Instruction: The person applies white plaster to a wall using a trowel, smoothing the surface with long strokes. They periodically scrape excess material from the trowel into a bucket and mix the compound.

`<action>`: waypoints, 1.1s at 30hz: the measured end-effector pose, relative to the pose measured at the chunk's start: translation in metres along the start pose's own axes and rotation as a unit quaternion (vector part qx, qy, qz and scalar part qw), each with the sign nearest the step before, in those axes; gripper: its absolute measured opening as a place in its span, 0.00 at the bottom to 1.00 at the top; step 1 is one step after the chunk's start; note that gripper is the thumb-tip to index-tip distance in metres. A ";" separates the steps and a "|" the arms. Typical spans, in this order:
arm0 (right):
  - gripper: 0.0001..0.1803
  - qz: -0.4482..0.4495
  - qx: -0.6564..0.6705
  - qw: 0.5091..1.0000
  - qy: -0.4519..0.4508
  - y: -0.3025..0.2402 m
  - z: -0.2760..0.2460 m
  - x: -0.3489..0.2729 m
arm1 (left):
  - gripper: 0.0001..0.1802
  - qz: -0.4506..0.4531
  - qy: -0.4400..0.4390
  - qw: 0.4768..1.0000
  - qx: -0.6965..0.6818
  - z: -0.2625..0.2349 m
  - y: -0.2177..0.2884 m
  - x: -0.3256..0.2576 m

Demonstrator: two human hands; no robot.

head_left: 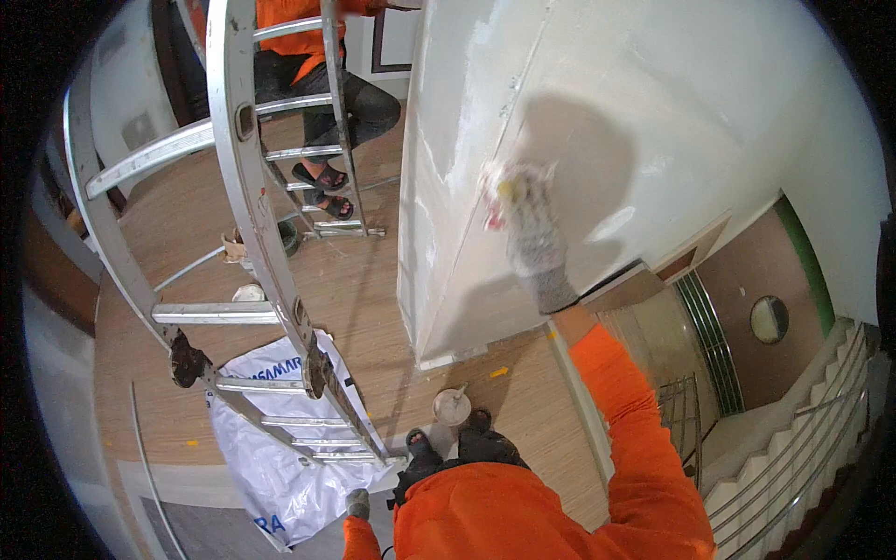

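My right hand, in a grey knitted glove, is raised against the pale plastered wall, close to its vertical corner. Its fingers are closed around something with white and red showing at the edge, too blurred to name. Low at my side hangs my left hand, gloved in grey too. It lies over the edge of a white plastic sheet, and its fingers are too small to make out. By my feet, at the base of the wall, stands a small round bucket with pale stuff inside.
An aluminium ladder stands at left, its feet near the sheet. Beyond it another person in orange is perched on a second ladder. A stairwell with metal railings drops away at right. A thin pole lies at left.
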State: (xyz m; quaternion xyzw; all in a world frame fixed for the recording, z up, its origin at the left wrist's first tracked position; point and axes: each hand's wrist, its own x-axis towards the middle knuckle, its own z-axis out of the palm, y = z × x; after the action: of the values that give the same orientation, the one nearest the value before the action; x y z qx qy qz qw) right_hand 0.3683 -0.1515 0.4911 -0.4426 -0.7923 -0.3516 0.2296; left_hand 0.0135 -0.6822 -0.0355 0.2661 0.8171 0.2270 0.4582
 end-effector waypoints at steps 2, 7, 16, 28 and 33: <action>0.35 0.011 0.085 0.995 -0.053 -0.004 -0.014 -0.031 | 0.14 0.009 -0.005 1.000 -0.012 -0.005 0.028 0.010; 0.24 0.028 0.153 0.980 0.125 0.020 -0.087 0.054 | 0.16 0.011 0.067 0.997 -0.034 -0.050 0.035 0.049; 0.14 -0.149 -0.210 0.905 0.339 0.138 -0.187 0.214 | 0.18 0.097 0.067 0.993 0.025 -0.056 0.079 0.072; 0.31 -0.028 0.093 0.984 -0.146 -0.017 -0.046 -0.010 | 0.17 0.074 0.007 0.997 0.015 -0.004 0.013 0.007; 0.23 -0.031 0.195 0.965 0.174 0.096 -0.105 0.095 | 0.17 0.062 0.038 0.996 0.052 -0.013 0.031 0.044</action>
State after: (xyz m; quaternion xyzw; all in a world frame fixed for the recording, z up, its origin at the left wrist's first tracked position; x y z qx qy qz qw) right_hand 0.4094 -0.1452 0.6572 -0.2966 -0.8069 -0.2692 0.4341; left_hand -0.0100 -0.6320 -0.0377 0.3310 0.8264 0.2221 0.3978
